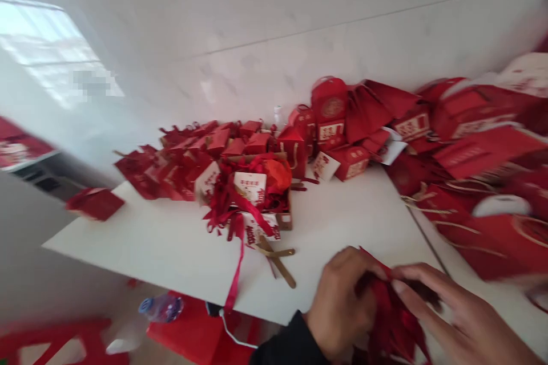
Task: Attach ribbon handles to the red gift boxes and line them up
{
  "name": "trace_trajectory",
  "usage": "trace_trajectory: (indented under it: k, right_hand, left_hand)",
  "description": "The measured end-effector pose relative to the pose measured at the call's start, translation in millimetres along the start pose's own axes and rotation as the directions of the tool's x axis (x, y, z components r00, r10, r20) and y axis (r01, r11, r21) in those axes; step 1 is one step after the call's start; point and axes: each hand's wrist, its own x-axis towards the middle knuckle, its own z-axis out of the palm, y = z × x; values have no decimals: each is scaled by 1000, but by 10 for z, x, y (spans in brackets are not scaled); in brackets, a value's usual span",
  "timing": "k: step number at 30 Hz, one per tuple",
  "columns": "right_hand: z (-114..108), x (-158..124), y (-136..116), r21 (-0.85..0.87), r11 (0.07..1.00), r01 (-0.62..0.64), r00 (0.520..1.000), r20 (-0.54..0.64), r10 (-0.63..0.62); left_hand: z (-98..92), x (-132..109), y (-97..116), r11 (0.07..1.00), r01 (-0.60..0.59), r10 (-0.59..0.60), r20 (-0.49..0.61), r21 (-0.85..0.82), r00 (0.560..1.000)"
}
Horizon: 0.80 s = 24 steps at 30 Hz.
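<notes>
At the near right edge of the table, my left hand [342, 302], in a black sleeve, is closed on a bunch of dark red ribbon [396, 319]. From the other side my right hand [454, 308] pinches its upper end between thumb and fingers. The ribbon hangs in folds below both hands, and its lower part is cut off by the frame. Motion blur hides finer detail. Beyond my left hand, a cardboard box [285, 219] is heaped with red ribbons [225, 197] and white printed cards [250, 187]. Gold strips [278, 265] lie crossed in front of it.
Rows of small red gift boxes [184, 165] stand at the back left of the white table [171, 239]. Red gift bags [492, 154] pile up on the right. Below the edge are a red stool [192, 331] and a plastic bottle [160, 308].
</notes>
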Motion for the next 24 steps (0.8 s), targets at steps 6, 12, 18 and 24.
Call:
trace_trajectory:
  k: [6, 12, 18, 24]
  right_hand:
    - [-84, 3, -448, 82, 980, -181, 983, 47, 178]
    - [-113, -24, -452, 78, 984, -161, 981, 118, 151]
    - [-117, -12, -466, 94, 984, -154, 984, 104, 144]
    - [-117, -40, -450, 124, 978, -169, 980, 122, 154]
  left_hand:
    - [-51, 69, 40, 999, 31, -29, 51, -23, 998]
    - [-37, 47, 58, 1000, 25, -25, 39, -14, 999]
    - [-78, 45, 76, 1000, 10, -10, 128, 2, 992]
    - [-88, 80, 122, 989, 142, -136, 159, -31, 978]
